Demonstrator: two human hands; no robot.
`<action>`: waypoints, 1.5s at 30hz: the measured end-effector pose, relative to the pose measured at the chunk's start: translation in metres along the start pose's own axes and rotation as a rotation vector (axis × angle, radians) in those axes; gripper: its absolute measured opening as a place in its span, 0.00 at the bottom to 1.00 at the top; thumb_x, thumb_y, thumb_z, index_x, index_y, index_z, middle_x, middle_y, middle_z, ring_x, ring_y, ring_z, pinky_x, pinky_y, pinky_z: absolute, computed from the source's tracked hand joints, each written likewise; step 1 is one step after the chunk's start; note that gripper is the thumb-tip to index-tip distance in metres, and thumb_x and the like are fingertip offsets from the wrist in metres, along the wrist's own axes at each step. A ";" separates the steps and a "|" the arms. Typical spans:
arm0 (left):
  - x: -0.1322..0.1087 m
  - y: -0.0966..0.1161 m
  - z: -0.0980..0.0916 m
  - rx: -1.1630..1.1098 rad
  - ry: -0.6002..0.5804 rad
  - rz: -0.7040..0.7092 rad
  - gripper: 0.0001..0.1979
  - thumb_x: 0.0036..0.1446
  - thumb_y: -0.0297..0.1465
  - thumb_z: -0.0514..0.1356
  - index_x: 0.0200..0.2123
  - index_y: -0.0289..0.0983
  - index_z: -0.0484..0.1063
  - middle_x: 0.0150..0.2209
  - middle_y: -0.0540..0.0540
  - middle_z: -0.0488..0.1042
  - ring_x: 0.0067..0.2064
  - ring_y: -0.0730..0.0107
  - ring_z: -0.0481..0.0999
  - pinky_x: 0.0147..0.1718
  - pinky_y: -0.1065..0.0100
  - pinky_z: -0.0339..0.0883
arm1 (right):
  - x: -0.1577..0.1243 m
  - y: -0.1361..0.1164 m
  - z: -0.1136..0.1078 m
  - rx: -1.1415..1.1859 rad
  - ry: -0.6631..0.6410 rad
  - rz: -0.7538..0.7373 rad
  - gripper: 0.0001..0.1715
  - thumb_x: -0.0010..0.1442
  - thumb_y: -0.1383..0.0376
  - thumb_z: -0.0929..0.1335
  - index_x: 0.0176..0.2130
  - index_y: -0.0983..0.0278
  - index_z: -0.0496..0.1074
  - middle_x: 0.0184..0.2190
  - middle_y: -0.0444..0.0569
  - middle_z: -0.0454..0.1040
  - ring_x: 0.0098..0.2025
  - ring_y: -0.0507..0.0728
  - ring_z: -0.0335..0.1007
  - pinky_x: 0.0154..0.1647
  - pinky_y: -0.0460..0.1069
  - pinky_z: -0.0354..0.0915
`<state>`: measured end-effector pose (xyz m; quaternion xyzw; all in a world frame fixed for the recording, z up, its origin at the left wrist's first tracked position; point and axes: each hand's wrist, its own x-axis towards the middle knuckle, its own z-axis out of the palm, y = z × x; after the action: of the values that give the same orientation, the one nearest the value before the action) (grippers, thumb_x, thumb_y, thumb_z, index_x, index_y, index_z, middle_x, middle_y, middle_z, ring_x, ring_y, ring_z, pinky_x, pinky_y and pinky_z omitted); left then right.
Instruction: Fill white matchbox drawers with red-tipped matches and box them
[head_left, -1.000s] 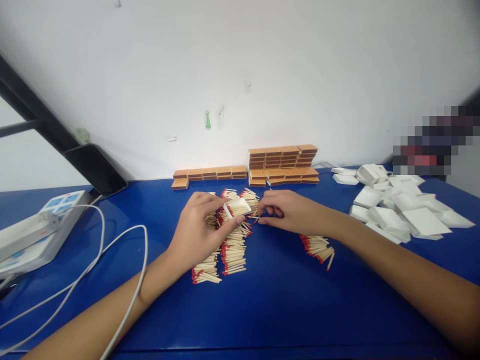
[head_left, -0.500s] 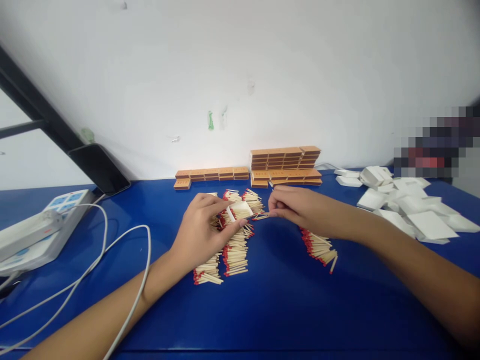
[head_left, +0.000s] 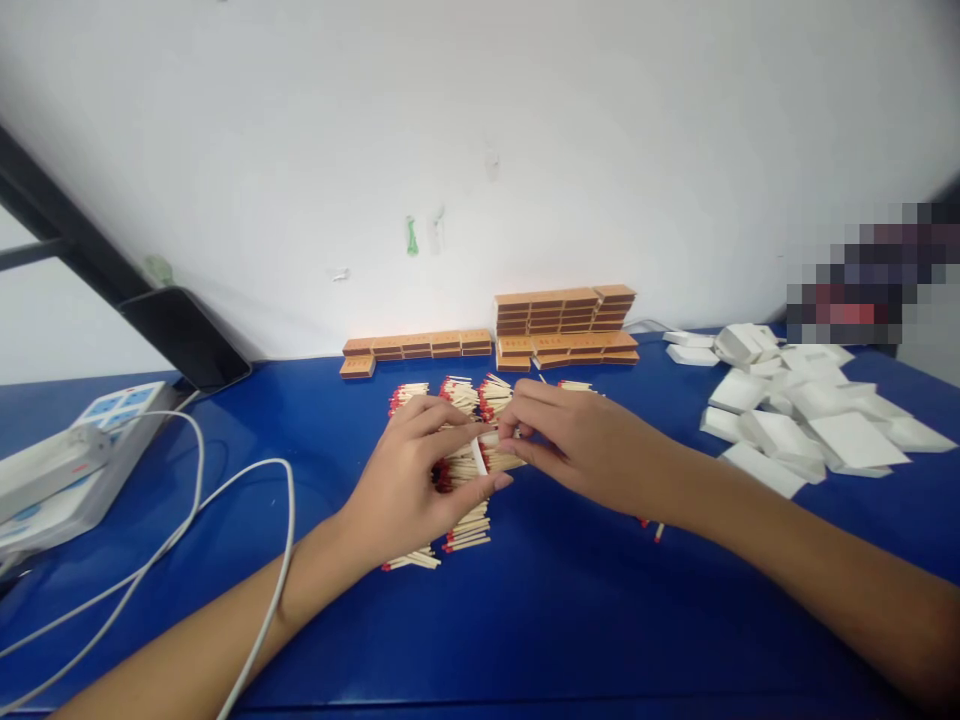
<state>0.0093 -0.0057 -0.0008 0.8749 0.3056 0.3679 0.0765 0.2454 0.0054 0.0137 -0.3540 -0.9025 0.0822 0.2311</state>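
The left hand [head_left: 412,465] pinches a white tray [head_left: 480,457] between fingers and thumb above loose matches [head_left: 466,535]; its filling looks unfinished. The right hand [head_left: 581,445] has bent fingers at the tray, their grip unclear. Orange matchboxes [head_left: 566,315] by the wall look done; heaped white trays [head_left: 855,440] seem left over.

Head view, forward and downward
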 end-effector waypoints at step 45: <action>0.001 -0.002 -0.005 0.089 0.100 -0.129 0.16 0.62 0.42 0.71 0.50 0.40 0.82 0.42 0.42 0.81 0.46 0.54 0.75 0.47 0.52 0.71 | 0.006 0.019 -0.007 0.065 0.098 0.061 0.12 0.73 0.59 0.65 0.39 0.62 0.73 0.35 0.48 0.73 0.36 0.56 0.69 0.38 0.50 0.61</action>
<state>0.0053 -0.0035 0.0026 0.8364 0.3808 0.3916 0.0459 0.2558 0.0237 0.0159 -0.3773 -0.8757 0.1013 0.2837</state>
